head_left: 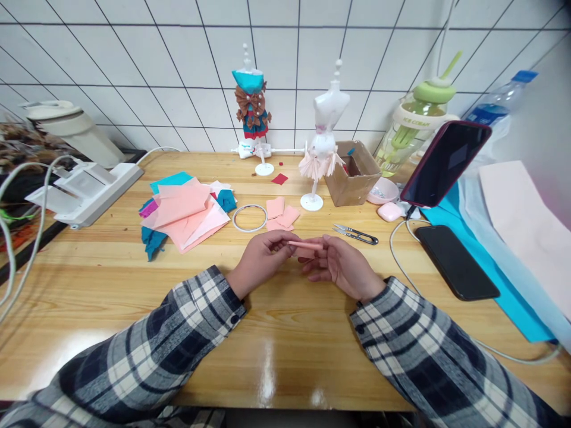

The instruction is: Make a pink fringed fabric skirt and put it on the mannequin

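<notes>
Between my two hands, a small piece of pink crepe paper with a folded-looking upper edge is held above the table. My left hand pinches its left end between thumb and fingers. At the other end, my right hand grips it with thumb and forefinger, the other fingers curled loosely beneath. Just beyond lie several cut pink pieces, a silvery ring and black-handled thread snips. A white mini mannequin with a pleated pale-pink skirt stands behind them.
A second mannequin wears blue, brown and red. Crumpled coloured sheets lie left, near a white power strip. Rightward are a cardboard box, a green-lidded bottle, a propped phone, a flat phone and cables.
</notes>
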Demonstrator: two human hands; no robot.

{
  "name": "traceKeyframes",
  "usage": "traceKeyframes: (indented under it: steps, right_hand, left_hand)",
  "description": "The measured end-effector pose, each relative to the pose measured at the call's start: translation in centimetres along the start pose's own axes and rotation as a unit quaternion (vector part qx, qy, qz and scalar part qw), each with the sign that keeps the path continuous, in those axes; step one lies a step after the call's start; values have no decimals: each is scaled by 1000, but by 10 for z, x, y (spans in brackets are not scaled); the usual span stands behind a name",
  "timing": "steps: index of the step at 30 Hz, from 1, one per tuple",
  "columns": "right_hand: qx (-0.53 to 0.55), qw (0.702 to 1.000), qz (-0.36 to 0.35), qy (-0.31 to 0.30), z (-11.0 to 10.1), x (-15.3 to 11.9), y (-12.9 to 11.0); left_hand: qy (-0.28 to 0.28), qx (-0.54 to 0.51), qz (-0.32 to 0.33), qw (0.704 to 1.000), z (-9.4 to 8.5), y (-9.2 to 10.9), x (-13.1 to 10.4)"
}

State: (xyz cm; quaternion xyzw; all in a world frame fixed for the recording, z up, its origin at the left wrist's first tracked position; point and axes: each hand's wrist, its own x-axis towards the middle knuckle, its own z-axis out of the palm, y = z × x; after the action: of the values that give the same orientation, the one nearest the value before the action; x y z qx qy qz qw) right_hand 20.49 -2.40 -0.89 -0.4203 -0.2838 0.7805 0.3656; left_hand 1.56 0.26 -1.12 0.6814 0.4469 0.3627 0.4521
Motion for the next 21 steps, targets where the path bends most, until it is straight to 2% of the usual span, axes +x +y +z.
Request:
traceKeyframes:
  steps: [4, 13, 18, 21]
  right_hand:
    - [20, 1000, 8, -17, -1, -1, -1]
    - [-56, 994, -49, 74, 1, 2, 4]
    - [-141, 978, -109, 110, 0, 6, 6]
    - [-210, 959, -154, 112, 1, 5, 7]
  left_hand:
    - [0, 38, 19, 999, 0, -1, -2]
    - [-16, 81, 56, 995, -1, 0, -2]
    - [-8, -31, 0, 999, -3, 1, -1]
    - [-32, 6, -41, 999, -1, 4, -1]
